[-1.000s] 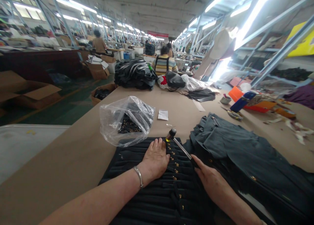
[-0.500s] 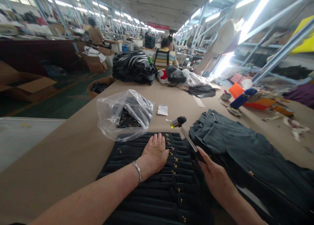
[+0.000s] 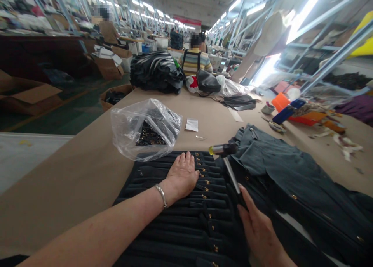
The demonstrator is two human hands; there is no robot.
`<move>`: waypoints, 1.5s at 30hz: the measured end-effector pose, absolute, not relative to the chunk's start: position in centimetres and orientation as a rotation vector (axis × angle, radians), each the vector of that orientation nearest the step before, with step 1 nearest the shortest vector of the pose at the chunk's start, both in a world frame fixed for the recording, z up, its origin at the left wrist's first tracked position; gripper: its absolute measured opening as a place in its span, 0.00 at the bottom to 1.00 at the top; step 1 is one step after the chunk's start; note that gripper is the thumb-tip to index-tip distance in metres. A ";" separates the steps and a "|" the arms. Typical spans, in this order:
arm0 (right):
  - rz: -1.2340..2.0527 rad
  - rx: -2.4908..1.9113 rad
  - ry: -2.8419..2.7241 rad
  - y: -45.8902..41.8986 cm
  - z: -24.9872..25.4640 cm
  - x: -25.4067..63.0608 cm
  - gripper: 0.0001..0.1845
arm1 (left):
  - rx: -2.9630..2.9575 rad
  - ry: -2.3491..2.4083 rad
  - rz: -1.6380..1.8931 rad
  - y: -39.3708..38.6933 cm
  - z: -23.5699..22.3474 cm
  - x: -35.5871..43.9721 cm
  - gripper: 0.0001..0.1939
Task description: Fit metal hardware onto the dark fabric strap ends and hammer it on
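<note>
One flat left hand [image 3: 181, 178] apparently steadied the overlapped black fabric pieces [image 3: 180, 224]; the right hand [image 3: 258, 223] gripped a double-faced mallet [image 3: 232, 174], head [image 3: 225, 149] toward eleven o'clock.

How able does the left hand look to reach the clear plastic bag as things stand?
Probably yes: the left hand lies on the dark fabric, seemingly holding nothing, and the clear plastic bag sits ahead to its left. Nothing visible stands between them; the hammer is in the right hand.
</note>
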State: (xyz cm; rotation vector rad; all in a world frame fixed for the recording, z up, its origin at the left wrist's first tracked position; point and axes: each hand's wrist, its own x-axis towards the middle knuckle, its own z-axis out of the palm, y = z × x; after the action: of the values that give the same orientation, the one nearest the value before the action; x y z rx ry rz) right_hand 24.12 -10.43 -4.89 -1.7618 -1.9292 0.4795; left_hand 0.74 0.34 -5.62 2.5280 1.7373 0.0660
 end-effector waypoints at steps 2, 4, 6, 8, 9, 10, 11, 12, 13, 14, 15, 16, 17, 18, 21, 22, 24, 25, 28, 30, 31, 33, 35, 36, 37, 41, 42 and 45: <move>0.616 -1.807 -1.997 -10.7 -5.3 24.1 0.27 | 2.519 1.739 0.061 0.4 -5.7 0.7 0.32; 0.683 -1.818 -2.032 -11.0 -5.4 24.2 0.27 | 2.515 1.740 0.057 0.4 -5.8 0.7 0.32; 0.607 -1.777 -2.009 -11.5 -5.1 24.4 0.26 | 2.514 1.743 0.052 0.5 -5.8 0.7 0.32; 0.494 -1.739 -1.964 -12.2 -4.8 24.6 0.27 | 2.520 1.739 0.049 0.5 -5.7 0.7 0.32; 0.451 -1.735 -1.946 -12.6 -4.8 24.7 0.28 | 2.524 1.734 0.049 0.5 -5.7 0.7 0.32; 0.435 -1.743 -1.941 -12.9 -4.9 24.8 0.28 | 2.529 1.730 0.049 0.5 -5.7 0.7 0.32; 0.460 -1.759 -1.957 -13.2 -5.0 24.9 0.28 | 2.533 1.726 0.050 0.4 -5.7 0.7 0.32; 0.514 -1.779 -1.989 -13.3 -5.1 24.9 0.27 | 2.537 1.724 0.051 0.4 -5.6 0.7 0.32; 0.581 -1.805 -2.027 -13.3 -5.2 24.9 0.27 | 2.539 1.724 0.052 0.4 -5.6 0.7 0.32; 0.642 -1.823 -2.064 -13.2 -5.3 25.0 0.26 | 2.541 1.724 0.051 0.4 -5.6 0.7 0.31; 0.677 -1.836 -2.087 -13.2 -5.2 25.0 0.26 | 2.542 1.725 0.051 0.3 -5.6 0.7 0.31; 0.676 -1.840 -2.093 -13.2 -5.0 25.1 0.26 | 2.542 1.727 0.049 0.3 -5.6 0.7 0.31; 0.643 -1.834 -2.086 -13.3 -4.9 25.2 0.27 | 2.543 1.727 0.047 0.3 -5.6 0.7 0.31; 0.593 -1.818 -2.070 -13.6 -4.7 25.3 0.27 | 2.542 1.728 0.044 0.3 -5.6 0.7 0.31; 0.487 -1.769 -2.027 -14.8 -4.8 25.6 0.30 | 2.541 1.733 0.040 0.3 -5.8 0.7 0.32; 0.493 -1.767 -2.031 -15.1 -5.0 25.7 0.30 | 2.541 1.736 0.040 0.3 -5.8 0.7 0.32; 0.554 -1.779 -2.062 -15.3 -5.5 25.7 0.29 | 2.540 1.743 0.040 0.4 -5.9 0.7 0.32; 0.592 -1.793 -2.083 -15.2 -5.6 25.7 0.28 | 2.540 1.746 0.039 0.4 -5.9 0.7 0.32; 0.635 -1.831 -2.113 -14.8 -5.5 26.1 0.26 | 2.540 1.748 0.032 0.4 -5.8 0.7 0.32; 0.595 -1.828 -2.095 -15.1 -5.2 26.5 0.27 | 2.542 1.745 0.026 0.4 -5.7 0.7 0.32; 0.561 -1.814 -2.070 -15.5 -5.1 26.7 0.28 | 2.541 1.744 0.025 0.3 -5.6 0.7 0.32; 0.541 -1.793 -2.027 -16.4 -5.2 27.1 0.31 | 2.536 1.746 0.022 0.3 -5.6 0.8 0.32; 0.625 -1.804 -2.024 -17.2 -5.7 27.3 0.30 | 2.527 1.748 0.020 0.2 -5.7 0.9 0.32; 0.692 -1.832 -2.033 -17.4 -5.9 27.3 0.30 | 2.523 1.749 0.019 0.3 -5.8 0.9 0.32; 0.754 -1.868 -2.043 -17.4 -6.0 27.3 0.29 | 2.521 1.749 0.019 0.3 -5.9 1.0 0.32; 0.761 -1.959 -2.012 -16.9 -5.5 27.6 0.28 | 2.510 1.741 0.013 0.5 -5.4 0.7 0.32; 0.728 -1.948 -1.999 -16.9 -5.2 27.7 0.28 | 2.511 1.732 0.009 0.5 -5.0 0.5 0.32; 0.628 -1.892 -1.936 -17.4 -4.6 27.9 0.29 | 2.531 1.685 0.019 -0.5 -3.1 0.3 0.31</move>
State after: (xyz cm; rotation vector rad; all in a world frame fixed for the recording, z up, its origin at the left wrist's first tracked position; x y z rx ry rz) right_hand 27.92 -17.41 -4.61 -1.8918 -1.9358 0.6280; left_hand 0.31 -0.48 -3.14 2.5309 1.6855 0.0191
